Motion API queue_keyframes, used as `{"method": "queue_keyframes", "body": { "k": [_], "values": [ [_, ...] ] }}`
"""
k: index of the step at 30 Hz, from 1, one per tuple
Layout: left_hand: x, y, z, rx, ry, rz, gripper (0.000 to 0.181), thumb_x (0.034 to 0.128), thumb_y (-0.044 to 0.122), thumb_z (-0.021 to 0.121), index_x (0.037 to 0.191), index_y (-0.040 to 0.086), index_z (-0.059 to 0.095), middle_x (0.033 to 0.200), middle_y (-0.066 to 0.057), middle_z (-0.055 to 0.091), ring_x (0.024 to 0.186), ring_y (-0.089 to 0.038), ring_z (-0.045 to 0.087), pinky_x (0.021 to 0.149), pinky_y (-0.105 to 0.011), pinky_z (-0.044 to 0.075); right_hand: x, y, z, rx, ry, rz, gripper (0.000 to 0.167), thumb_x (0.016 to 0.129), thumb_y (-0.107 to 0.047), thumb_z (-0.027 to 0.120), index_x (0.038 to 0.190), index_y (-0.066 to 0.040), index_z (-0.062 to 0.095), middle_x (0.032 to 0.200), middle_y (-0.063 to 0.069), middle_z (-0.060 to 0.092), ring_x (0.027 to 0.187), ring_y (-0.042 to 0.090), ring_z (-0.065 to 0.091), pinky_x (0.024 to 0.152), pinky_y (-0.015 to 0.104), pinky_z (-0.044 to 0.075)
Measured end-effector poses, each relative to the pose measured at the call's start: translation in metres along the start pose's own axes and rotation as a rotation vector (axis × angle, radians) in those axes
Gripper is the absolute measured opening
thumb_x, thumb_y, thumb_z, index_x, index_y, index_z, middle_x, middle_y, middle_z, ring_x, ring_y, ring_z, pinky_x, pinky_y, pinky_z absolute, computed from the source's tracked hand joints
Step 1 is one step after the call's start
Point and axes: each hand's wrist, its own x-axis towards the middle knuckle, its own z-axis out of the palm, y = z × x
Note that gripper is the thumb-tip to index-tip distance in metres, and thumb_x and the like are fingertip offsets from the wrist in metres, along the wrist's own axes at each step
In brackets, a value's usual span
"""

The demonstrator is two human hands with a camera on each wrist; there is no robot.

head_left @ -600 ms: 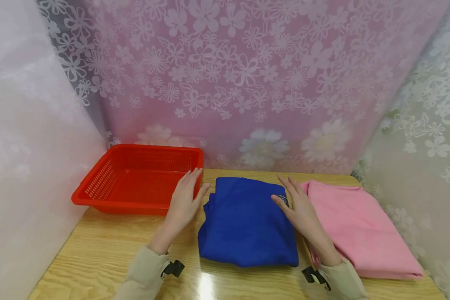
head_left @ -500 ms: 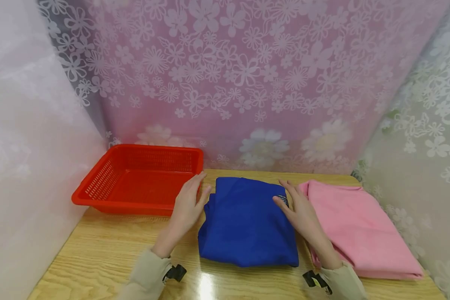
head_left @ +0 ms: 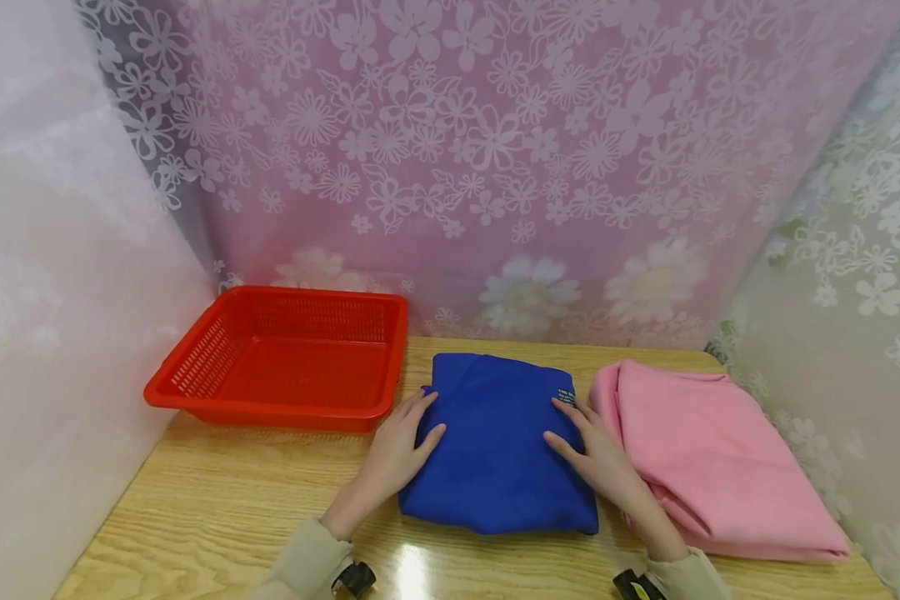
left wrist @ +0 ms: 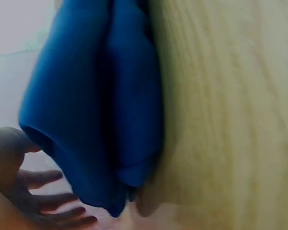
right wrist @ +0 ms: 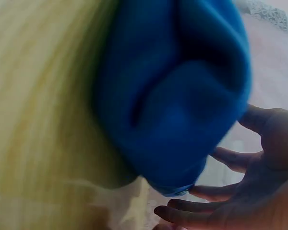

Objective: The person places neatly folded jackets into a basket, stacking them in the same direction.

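A folded blue garment (head_left: 495,450) with small white print near its upper right corner lies mid-table. My left hand (head_left: 395,450) is at its left edge, fingers extended, with fingertips and thumb at the cloth. At the right edge, my right hand (head_left: 607,462) has its fingers spread, their tips on the cloth near the print. The left wrist view shows the thick folded side of the blue garment (left wrist: 86,96) beside the left fingers (left wrist: 57,201). In the right wrist view, the rolled folds of the blue garment (right wrist: 182,105) meet the right fingers (right wrist: 216,191).
To the left at the back stands a red plastic basket (head_left: 300,412) with slotted walls. A folded pink garment (head_left: 720,467) lies right of the blue one, close to the right forearm. Flower-patterned curtains (head_left: 495,167) enclose the wooden table (head_left: 217,500) at the back and sides.
My left hand has come from beside the basket rightward and nearer to the blue garment's left edge. My right hand has lowered slightly onto its right side. The blue garment lies where it was.
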Motion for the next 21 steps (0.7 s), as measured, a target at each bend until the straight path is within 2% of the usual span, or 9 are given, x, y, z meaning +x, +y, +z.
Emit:
{"method": "queue_keyframes", "body": {
  "k": [4,7,14,17,21],
  "values": [
    [-0.003,-0.008,0.003,-0.046,-0.090,-0.141,0.058,0.1016,0.037,0.061,0.149,0.005,0.049,0.153,-0.028,0.043,0.137,-0.050,0.044,0.106,-0.072,0.034,-0.004,0.008,0.005,0.031,-0.010,-0.017,0.066,0.100,-0.033,0.065,0.156,-0.009,0.039,0.158,0.034,0.028,0.144,0.055,0.028,0.109,0.072,0.030],
    [-0.004,-0.012,0.003,-0.081,-0.122,-0.203,0.063,0.1007,0.042,0.061,0.152,0.007,0.046,0.152,-0.026,0.044,0.133,-0.050,0.048,0.103,-0.074,0.034,-0.006,0.012,0.006,0.090,-0.035,-0.020,0.068,0.101,-0.032,0.064,0.158,-0.011,0.035,0.157,0.029,0.034,0.142,0.051,0.036,0.110,0.069,0.032],
    [0.001,-0.013,-0.001,-0.233,-0.179,-0.308,0.068,0.0981,0.044,0.064,0.153,0.012,0.042,0.144,-0.026,0.052,0.126,-0.045,0.054,0.100,-0.067,0.043,-0.010,0.018,0.006,0.305,-0.128,0.094,0.072,0.103,-0.034,0.060,0.163,-0.022,0.023,0.165,0.023,0.021,0.146,0.049,0.029,0.113,0.067,0.028],
    [0.002,-0.014,-0.002,-0.304,-0.203,-0.347,0.069,0.0975,0.043,0.065,0.154,0.013,0.041,0.136,-0.025,0.056,0.120,-0.040,0.056,0.097,-0.060,0.047,-0.010,0.020,0.005,0.352,-0.150,0.133,0.071,0.103,-0.034,0.060,0.163,-0.025,0.023,0.165,0.023,0.019,0.144,0.051,0.031,0.111,0.065,0.034],
    [0.003,-0.018,0.000,-0.469,-0.236,-0.400,0.069,0.0976,0.040,0.067,0.155,0.014,0.039,0.130,-0.023,0.054,0.116,-0.035,0.053,0.096,-0.054,0.046,-0.009,0.022,0.005,0.417,-0.181,0.176,0.071,0.104,-0.035,0.059,0.163,-0.028,0.022,0.166,0.021,0.017,0.144,0.051,0.031,0.109,0.062,0.038]
  ]
}}
